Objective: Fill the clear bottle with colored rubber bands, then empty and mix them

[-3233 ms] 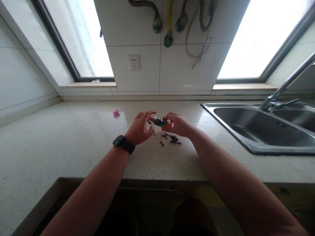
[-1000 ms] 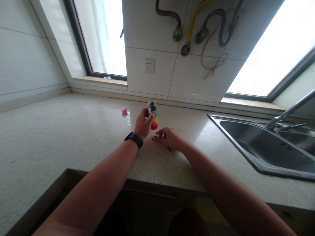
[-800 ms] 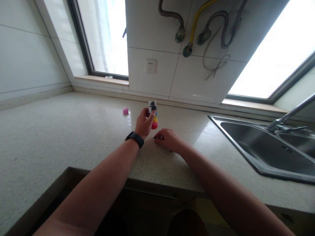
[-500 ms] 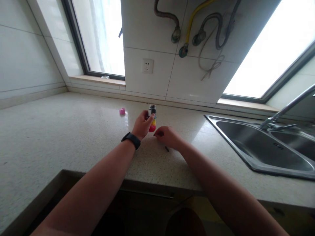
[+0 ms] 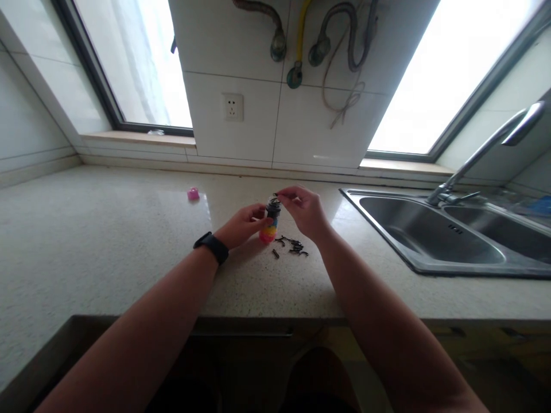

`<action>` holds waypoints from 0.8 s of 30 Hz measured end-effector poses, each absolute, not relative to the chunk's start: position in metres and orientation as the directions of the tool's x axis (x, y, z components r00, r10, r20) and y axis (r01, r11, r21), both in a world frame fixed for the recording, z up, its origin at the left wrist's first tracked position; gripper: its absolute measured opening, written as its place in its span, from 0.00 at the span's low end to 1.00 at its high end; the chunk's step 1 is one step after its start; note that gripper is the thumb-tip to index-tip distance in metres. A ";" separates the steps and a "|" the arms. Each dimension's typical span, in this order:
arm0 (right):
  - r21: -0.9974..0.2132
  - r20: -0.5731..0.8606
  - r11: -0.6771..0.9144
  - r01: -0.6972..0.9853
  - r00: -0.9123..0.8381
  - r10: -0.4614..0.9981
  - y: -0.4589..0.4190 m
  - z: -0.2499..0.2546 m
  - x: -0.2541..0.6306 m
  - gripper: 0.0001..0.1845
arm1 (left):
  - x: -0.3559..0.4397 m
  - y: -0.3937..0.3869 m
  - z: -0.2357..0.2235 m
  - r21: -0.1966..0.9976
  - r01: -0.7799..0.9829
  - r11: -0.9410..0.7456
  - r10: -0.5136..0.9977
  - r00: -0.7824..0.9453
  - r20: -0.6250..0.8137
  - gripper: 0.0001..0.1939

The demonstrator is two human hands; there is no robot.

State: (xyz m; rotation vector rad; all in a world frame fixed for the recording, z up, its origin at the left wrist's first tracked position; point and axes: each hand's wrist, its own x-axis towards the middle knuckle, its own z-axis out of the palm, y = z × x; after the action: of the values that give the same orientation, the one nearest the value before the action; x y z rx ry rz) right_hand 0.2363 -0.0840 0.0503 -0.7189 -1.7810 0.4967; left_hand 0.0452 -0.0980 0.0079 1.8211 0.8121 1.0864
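Observation:
My left hand point(image 5: 241, 226) is wrapped round a small clear bottle point(image 5: 270, 230) on the counter. Layers of pink, yellow, blue and black show through its wall, and its mouth is uncovered. At that mouth, my right hand point(image 5: 306, 212) pinches a small black band, like a hair elastic; its exact shape is too small to make out. Several more black bands point(image 5: 296, 246) lie loose on the counter between my forearms, just right of the bottle. A pink cap point(image 5: 193, 194) rests farther back to the left.
The speckled pale counter point(image 5: 129, 241) runs to a tiled wall with a power socket point(image 5: 233, 107), hoses and valves above. A steel double sink point(image 5: 413, 229) with a tap point(image 5: 473, 158) is set in at the right. The counter's front edge lies under my forearms.
My right hand has risen from the counter to the bottle's mouth, uncovering the loose black bands it hid. The bottle sits slightly lower in view, and the camera view has shifted right.

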 end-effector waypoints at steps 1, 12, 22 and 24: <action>-0.606 0.716 0.756 0.249 -0.244 0.654 -0.086 0.051 0.236 0.08 | 0.045 -0.098 0.008 0.896 0.099 -0.434 0.834 0.420 0.357 0.16; -0.330 0.653 0.812 0.481 -0.505 0.565 -0.100 0.056 0.241 0.15 | 0.044 -0.097 0.008 0.893 0.074 -0.444 0.822 0.431 0.373 0.14; -0.188 0.475 0.751 0.633 -0.610 0.634 -0.108 0.078 0.239 0.24 | 0.046 -0.096 0.004 0.866 0.100 -0.490 0.802 0.441 0.403 0.14; -0.180 0.440 0.727 0.663 -0.607 0.662 -0.106 0.081 0.236 0.25 | 0.046 -0.093 0.002 0.859 0.110 -0.499 0.800 0.439 0.408 0.14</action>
State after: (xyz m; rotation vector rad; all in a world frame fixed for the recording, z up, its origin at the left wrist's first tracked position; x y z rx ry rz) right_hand 0.2365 -0.1058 0.0810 -1.0086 -2.4464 -0.0022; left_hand 0.0456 -0.0933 0.0020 1.8976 0.7694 1.0985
